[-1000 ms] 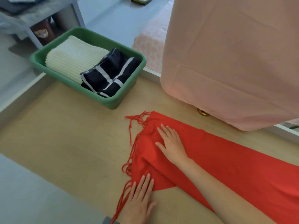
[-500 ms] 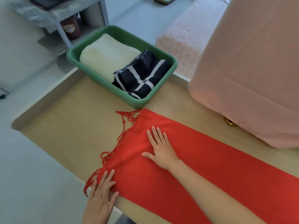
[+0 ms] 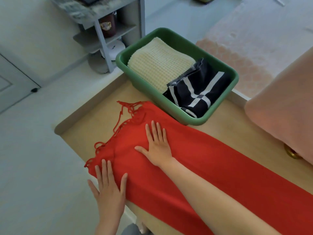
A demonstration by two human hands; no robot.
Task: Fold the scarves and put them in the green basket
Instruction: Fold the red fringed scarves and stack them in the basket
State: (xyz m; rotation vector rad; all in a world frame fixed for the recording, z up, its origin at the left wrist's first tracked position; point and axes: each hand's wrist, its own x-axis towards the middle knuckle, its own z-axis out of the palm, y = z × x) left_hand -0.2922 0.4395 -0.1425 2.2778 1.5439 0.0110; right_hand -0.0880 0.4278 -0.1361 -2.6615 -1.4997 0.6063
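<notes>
Red woven scarf with a tasselled fringe (image 3: 211,167) lies spread flat along our light wooden table (image 3: 94,122), its fringed end at the left and its length running off to the right. Our left hand (image 3: 109,190) rests palm down, fingers splayed, on the near left corner of the scarf at the table edge. Our right hand (image 3: 158,148) lies flat and open on the cloth just beyond it. Touching the scarf's far edge, the green plastic basket (image 3: 184,116) holds a folded cream knitted scarf (image 3: 159,63) and a folded navy scarf with white stripes (image 3: 198,90).
</notes>
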